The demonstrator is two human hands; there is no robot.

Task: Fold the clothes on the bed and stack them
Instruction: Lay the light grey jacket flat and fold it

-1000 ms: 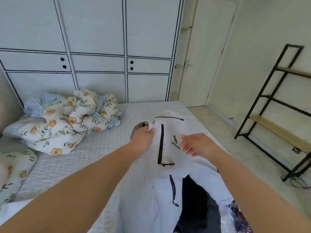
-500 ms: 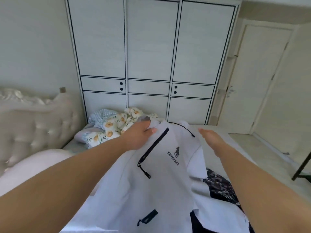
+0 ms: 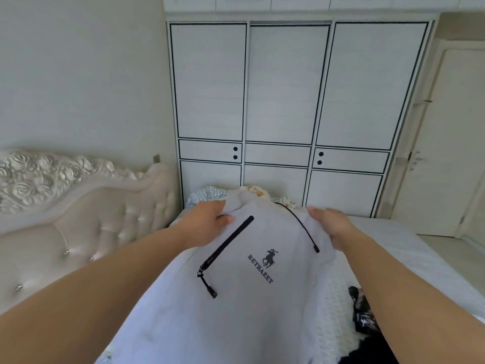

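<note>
A single head-worn camera looked forward and slightly down across the bed (image 3: 409,248) toward the wardrobe (image 3: 286,101) on the far wall. The view was wide-angle, with straight edges bowed at the margins. Both forearms entered from the bottom corners, close to the lens. The headboard (image 3: 78,206) lay at left, the door (image 3: 451,143) at right. No second view was supplied.

Right hand (image 3: 333,227), previously open and clear of the cloth, now grips the upper edge of the white jacket (image 3: 252,298). The jacket, formerly held by the left hand (image 3: 207,224) alone, is now raised and spread between both hands.
</note>
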